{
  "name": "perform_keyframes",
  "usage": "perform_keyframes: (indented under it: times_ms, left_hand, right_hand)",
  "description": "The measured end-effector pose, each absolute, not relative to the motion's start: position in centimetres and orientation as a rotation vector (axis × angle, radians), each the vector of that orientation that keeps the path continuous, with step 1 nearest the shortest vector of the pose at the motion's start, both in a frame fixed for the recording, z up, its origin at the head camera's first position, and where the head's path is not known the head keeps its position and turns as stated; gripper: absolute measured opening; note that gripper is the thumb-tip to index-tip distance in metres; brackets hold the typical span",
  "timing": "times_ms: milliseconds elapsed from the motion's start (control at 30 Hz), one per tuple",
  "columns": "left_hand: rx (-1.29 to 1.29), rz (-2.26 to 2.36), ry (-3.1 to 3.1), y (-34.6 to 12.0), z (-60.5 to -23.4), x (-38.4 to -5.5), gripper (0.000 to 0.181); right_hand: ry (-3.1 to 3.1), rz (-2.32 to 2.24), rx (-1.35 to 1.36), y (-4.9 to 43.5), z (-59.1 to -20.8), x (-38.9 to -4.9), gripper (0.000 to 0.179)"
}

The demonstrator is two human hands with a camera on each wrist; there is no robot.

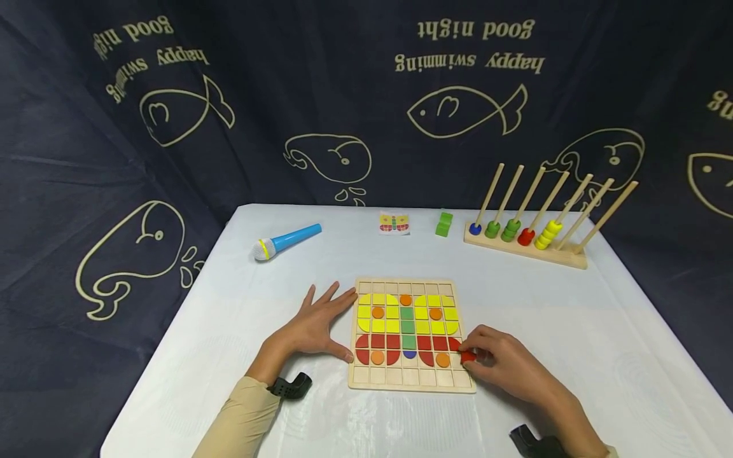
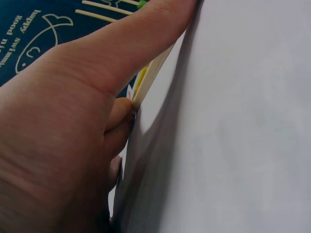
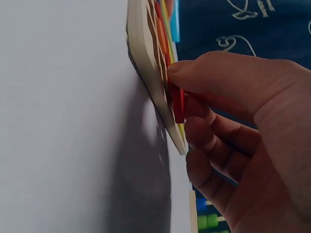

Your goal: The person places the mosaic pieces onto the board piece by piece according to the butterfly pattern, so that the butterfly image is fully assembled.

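Note:
A square wooden grid board (image 1: 395, 377) lies on the white table, its cells filled with flat yellow, red, green, orange and blue pieces in a butterfly shape. My right hand (image 1: 504, 362) pinches a red piece (image 1: 467, 357) between thumb and fingers at the board's right edge, by the lower right wing. In the right wrist view that red piece (image 3: 179, 104) stands out thin beside the board's side. My left hand (image 1: 317, 324) spreads its fingers along the board's left edge, thumb and fingertips right at the rim.
Behind the board lie a blue toy microphone (image 1: 294, 238), a small butterfly picture card (image 1: 394, 224) and green blocks (image 1: 443, 224). At the back right stands a wooden peg rack (image 1: 529, 250) with coloured beads on upright rods. A dark printed cloth (image 1: 343, 76) hangs behind the table.

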State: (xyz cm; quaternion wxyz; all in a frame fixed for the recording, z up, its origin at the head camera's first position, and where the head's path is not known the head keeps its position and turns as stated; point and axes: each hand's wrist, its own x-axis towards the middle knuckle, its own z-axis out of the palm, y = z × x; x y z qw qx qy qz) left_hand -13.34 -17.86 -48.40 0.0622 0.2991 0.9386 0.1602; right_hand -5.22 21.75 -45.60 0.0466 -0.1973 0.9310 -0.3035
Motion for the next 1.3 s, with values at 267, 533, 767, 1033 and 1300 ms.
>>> perform_keyframes:
  times_ms: [267,533,767,1033,1300]
  left_hand:
    - [0.904,0.477,2.836,-17.7,-48.4,-13.4,0.132]
    - [0.894,0.476,2.830,-17.8,-48.3,-13.4,0.132]
    - [0.912,0.496,2.844,-17.7,-48.4,-13.4,0.131]
    - [0.915,0.484,2.836,-17.9,-48.5,-13.3,0.131]
    - [0.864,0.682,2.809,-18.6,-48.4,-13.1,0.117]
  right_hand:
    - [2.865,-0.905,-0.702,21.0,-45.9,-5.1,0.020]
    - [2.879,-0.908,-0.727,20.8,-45.9,-5.3,0.022]
    - [2.879,-0.910,-0.661,20.6,-45.7,-5.3,0.023]
    - [3.007,-0.929,-0.674,21.6,-45.9,-5.3,0.026]
    - [3.108,-0.786,-0.456,23.9,-45.6,-5.7,0.043]
